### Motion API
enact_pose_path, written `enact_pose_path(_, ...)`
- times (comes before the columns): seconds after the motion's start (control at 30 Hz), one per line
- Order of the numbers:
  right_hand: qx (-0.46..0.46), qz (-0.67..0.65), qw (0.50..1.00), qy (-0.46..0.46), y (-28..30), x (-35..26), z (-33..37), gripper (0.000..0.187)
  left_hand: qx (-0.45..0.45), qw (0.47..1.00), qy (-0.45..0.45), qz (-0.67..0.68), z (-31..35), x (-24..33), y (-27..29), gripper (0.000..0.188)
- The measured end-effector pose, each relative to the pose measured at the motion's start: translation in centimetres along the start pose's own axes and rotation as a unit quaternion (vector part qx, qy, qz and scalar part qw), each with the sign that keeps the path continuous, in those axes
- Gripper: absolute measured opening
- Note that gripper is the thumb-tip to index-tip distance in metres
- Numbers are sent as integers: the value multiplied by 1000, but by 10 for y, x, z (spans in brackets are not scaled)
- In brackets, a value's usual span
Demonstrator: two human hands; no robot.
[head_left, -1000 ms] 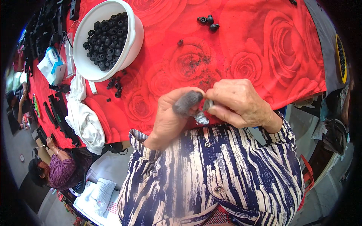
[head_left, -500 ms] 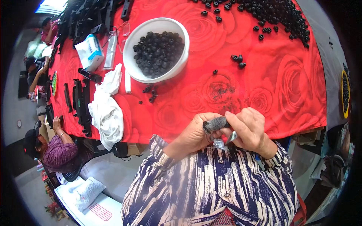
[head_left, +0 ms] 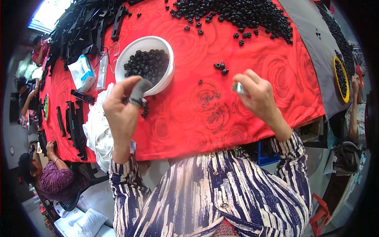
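Observation:
My left hand [head_left: 123, 106] is raised at the near rim of a white bowl [head_left: 172, 65], its fingers bent and smeared by motion. A dark grey sleeve-like cover [head_left: 139, 91] sits at its fingertips. Whether a small piece is pinched there I cannot make out. Black ring-shaped pieces [head_left: 148, 63] fill much of the bowl. Over the cloth on the right, my right hand [head_left: 256, 94] is closed around a small silvery tool [head_left: 237, 87], mostly hidden by the fingers. A few loose black rings [head_left: 222, 68] lie between the hands and farther off.
A large heap of black rings [head_left: 241, 17] spreads across the far red cloth [head_left: 173, 122]. Long black parts [head_left: 89, 31] pile at far left. A white cloth [head_left: 98, 126], tissue pack [head_left: 82, 75] and eyeglasses [head_left: 115, 55] lie left. A co-worker [head_left: 55, 177] sits at left; a yellow-rimmed tray [head_left: 338, 71] stands right.
My hands have come apart: the left moved left and up to the bowl, the right lifted away slightly with the tool. The view has shifted, so the table things sit farther left.

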State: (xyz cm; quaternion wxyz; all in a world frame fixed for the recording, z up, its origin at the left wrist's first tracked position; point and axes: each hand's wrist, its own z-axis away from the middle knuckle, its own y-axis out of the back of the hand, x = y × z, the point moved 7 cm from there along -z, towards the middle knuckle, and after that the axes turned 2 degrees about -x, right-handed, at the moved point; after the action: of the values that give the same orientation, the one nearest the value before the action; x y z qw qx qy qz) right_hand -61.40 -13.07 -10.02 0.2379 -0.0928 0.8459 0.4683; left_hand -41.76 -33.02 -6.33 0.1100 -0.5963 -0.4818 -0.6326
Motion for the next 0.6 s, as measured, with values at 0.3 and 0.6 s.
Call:
enact_pose_path(0.3, -62, 108, 992, -36, -41, 54, -18, 18, 33, 996, -35, 70, 0, 23, -12, 21)
enact_pose_path(0.6, -107, -365, 922, -74, -31, -9, -6, 14, -272, 692, 322, 586, 65, -36, -137, 22)
